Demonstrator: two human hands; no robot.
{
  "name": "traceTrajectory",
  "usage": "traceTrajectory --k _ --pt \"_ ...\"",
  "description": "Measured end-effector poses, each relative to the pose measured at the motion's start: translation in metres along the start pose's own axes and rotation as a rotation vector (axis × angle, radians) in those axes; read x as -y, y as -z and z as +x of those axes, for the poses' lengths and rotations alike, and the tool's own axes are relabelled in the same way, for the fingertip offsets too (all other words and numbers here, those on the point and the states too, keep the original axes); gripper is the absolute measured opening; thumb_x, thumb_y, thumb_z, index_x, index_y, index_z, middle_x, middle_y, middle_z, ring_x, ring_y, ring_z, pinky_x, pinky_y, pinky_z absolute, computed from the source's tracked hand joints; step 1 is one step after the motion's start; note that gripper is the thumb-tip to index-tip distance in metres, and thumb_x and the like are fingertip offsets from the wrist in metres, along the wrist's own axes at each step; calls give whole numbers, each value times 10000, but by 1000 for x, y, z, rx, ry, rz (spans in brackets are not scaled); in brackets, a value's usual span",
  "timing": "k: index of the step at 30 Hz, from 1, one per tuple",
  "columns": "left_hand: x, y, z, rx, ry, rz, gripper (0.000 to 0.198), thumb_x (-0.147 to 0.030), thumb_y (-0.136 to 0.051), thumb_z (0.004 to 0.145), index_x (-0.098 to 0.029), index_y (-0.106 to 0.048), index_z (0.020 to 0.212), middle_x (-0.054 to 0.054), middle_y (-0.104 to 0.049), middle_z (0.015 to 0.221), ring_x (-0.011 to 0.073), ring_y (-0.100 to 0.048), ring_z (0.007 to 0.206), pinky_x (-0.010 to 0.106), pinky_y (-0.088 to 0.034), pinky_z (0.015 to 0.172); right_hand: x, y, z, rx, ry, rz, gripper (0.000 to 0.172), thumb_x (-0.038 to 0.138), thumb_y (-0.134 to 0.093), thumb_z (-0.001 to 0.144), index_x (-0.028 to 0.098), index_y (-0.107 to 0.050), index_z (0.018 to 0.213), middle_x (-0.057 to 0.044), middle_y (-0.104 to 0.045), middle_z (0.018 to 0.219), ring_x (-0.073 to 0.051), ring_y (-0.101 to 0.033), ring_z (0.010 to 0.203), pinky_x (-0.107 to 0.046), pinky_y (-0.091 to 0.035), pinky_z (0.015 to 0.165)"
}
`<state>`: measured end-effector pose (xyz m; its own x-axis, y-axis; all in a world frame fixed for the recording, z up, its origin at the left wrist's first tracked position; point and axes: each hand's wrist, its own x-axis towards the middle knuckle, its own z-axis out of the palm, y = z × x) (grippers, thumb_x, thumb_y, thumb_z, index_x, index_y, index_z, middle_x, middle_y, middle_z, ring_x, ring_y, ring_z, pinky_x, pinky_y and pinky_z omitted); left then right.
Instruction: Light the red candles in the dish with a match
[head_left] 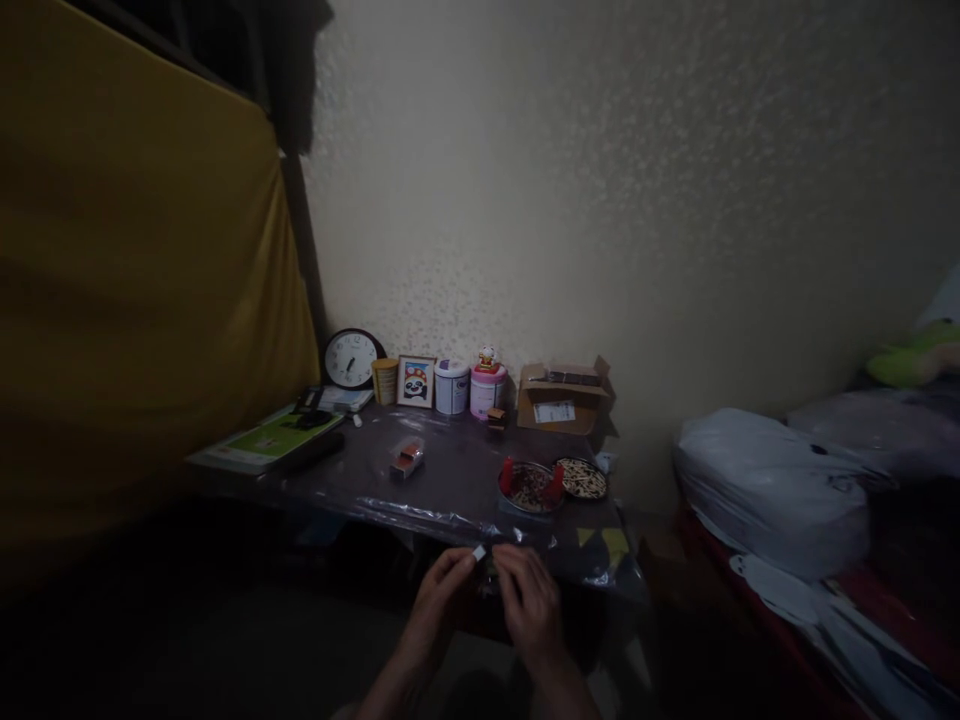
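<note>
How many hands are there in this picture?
2. The left hand is by the front edge of the table, a small white thing at its fingertips. The right hand is close beside it.

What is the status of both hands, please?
Left hand: pinching small white piece. Right hand: close beside, curled, hold unclear. Table just beyond; gap between hands too dark to judge.
</note>
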<state>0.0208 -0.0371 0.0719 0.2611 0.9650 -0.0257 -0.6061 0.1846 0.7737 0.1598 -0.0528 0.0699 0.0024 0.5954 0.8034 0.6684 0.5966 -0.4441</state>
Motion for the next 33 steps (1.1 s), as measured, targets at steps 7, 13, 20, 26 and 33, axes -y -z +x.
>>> traceTrajectory --k 7,13,20,26,33 --pt "-2 5 -7 -42 1 32 190 -337 -658 669 -154 -639 713 -12 -589 582 108 -510 568 224 -365 564 -39 7 1 -171 -355 12 199 329 -458 845 185 -596 833 -50 -670 837 -172 -618 800 -276 -481 738" --pt "2 10 -6 -33 1 23 203 -349 -670 651 -162 -645 727 4 -645 632 133 -555 607 245 -394 607 -7 7 8 -208 -308 138 169 303 -496 828 182 -600 772 -38 -665 767 -160 -620 761 -259 -490 717" --pt "3 2 -10 -22 -40 87 180 -309 -656 676 -156 -652 771 -18 -619 627 96 -519 594 211 -376 592 12 -1 -1 -138 -106 112 108 205 -492 836 214 -592 795 -28 -667 797 -152 -634 781 -258 -509 717" --pt "5 4 -11 -15 -42 78 167 -287 -652 683 -151 -649 779 -18 -598 617 93 -507 590 212 -374 592 15 8 2 -129 4 32 123 177 -478 840 219 -592 822 -26 -667 787 -147 -640 754 -249 -520 685" --pt "-3 0 -13 -9 -57 85 161 -284 -623 713 -157 -642 809 15 -638 730 125 -552 691 240 -401 672 24 17 9 -80 157 2 185 117 -471 841 218 -587 943 -43 -673 883 -159 -621 845 -300 -498 769"
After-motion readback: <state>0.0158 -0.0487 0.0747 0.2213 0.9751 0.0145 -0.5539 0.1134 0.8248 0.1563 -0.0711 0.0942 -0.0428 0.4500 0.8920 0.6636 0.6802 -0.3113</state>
